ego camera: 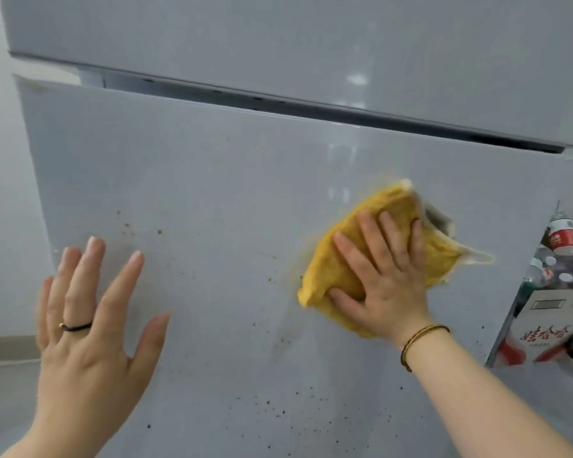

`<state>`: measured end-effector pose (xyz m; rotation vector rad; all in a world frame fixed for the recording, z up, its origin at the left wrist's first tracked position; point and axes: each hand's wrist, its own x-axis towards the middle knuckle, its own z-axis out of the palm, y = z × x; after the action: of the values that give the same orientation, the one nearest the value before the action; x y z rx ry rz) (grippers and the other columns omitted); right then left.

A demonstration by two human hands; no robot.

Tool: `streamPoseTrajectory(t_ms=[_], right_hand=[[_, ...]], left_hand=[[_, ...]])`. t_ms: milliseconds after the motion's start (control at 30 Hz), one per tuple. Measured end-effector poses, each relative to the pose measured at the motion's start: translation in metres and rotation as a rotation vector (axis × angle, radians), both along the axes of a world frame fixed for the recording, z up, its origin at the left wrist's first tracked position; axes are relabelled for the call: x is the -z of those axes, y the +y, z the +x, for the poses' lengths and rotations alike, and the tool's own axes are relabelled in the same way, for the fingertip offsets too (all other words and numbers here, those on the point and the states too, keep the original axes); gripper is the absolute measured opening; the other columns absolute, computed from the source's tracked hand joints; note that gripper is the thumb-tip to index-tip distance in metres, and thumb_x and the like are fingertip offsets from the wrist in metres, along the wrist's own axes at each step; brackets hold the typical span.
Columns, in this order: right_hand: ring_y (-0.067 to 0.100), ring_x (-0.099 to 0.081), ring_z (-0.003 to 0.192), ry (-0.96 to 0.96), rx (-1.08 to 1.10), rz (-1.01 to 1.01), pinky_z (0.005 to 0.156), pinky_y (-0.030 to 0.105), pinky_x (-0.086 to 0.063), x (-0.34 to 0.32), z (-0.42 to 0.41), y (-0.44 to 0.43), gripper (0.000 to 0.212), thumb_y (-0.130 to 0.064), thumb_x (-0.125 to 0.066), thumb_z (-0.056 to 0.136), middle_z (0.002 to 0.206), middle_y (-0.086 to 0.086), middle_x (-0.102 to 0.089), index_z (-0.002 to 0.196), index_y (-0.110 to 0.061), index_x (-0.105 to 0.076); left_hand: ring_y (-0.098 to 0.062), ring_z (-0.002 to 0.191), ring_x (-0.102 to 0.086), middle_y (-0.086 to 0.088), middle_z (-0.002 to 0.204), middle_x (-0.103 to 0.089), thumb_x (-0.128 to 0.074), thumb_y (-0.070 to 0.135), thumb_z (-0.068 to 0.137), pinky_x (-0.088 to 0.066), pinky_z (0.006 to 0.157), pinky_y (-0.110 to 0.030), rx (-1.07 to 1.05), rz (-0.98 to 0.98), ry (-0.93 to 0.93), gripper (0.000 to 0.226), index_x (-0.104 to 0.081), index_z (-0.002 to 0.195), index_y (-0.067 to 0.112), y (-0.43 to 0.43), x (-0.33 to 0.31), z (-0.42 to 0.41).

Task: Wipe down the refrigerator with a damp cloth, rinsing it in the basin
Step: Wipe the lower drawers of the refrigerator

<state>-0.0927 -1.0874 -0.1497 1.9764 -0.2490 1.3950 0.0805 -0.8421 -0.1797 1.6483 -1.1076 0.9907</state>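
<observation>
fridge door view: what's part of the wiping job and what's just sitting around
Job: yellow cloth, right hand pressing it, left hand, lower fridge door, brown specks.
Lying about: bottles, white pack at the right.

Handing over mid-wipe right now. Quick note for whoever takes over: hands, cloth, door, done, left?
Right hand presses the yellow cloth flat on the lower fridge door, right of centre.
Left hand open, fingers straight, at the door's left side; contact unclear.
Done: door's upper part shows no specks.
Left: brown specks left of the cloth and below it; then rinse. Basin not in view.
</observation>
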Motion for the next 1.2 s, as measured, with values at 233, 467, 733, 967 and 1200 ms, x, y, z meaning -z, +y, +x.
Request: streamPoseTrajectory(t_ms=[233,467,733,967,1200], right_hand=[[0.021,0.005,0.143,-0.228,0.049,0.27,0.113,0.048,0.006,0.041,0.046,0.049,0.06,-0.055,-0.015,0.093,0.156,0.0,0.008,0.146,-0.028,-0.009],[0.015,-0.002,0.144,0.382,-0.071,-0.282,0.115,0.047,0.0,0.034,0.01,0.019,0.056,-0.055,-0.025,0.093,0.156,-0.004,0.002,0.143,-0.032,-0.019],[0.022,-0.003,0.141,-0.32,-0.012,0.278,0.112,0.045,0.001,0.011,0.057,0.059,0.052,-0.052,-0.019,0.094,0.152,0.005,-0.011,0.14,-0.028,-0.025],[0.016,-0.008,0.143,0.359,-0.084,-0.254,0.114,0.048,-0.003,0.06,0.055,0.063,0.039,-0.045,-0.029,0.094,0.145,-0.003,-0.03,0.129,-0.031,-0.04],[0.022,-0.014,0.137,-0.23,-0.087,0.197,0.112,0.047,-0.004,-0.012,0.082,0.085,0.053,-0.057,-0.023,0.092,0.142,0.007,-0.028,0.132,-0.025,-0.038]], left_hand=[[-0.008,0.136,-0.006,-0.001,0.151,-0.009,-0.043,0.033,0.083,-0.008,0.112,-0.034,0.053,-0.214,0.547,0.07,-0.015,0.145,0.014,0.007,0.003,0.002],[-0.005,0.134,-0.023,0.015,0.146,-0.022,-0.039,0.005,0.094,-0.021,0.113,-0.042,0.33,-0.195,0.795,0.057,-0.017,0.137,0.037,0.021,0.0,0.008],[-0.002,0.127,-0.037,0.016,0.133,-0.044,-0.034,0.004,0.096,-0.027,0.109,-0.032,0.527,-0.317,1.053,0.049,-0.035,0.135,0.032,0.035,-0.012,0.007],[-0.001,0.117,-0.048,0.02,0.121,-0.055,-0.036,0.009,0.095,-0.032,0.102,-0.032,0.645,-0.248,1.102,0.04,-0.052,0.107,0.043,0.05,-0.011,0.02],[0.012,0.1,-0.054,0.022,0.112,-0.058,-0.034,0.069,0.071,-0.035,0.097,-0.023,0.699,-0.299,1.148,0.049,-0.052,0.107,0.041,0.044,-0.009,0.026]])
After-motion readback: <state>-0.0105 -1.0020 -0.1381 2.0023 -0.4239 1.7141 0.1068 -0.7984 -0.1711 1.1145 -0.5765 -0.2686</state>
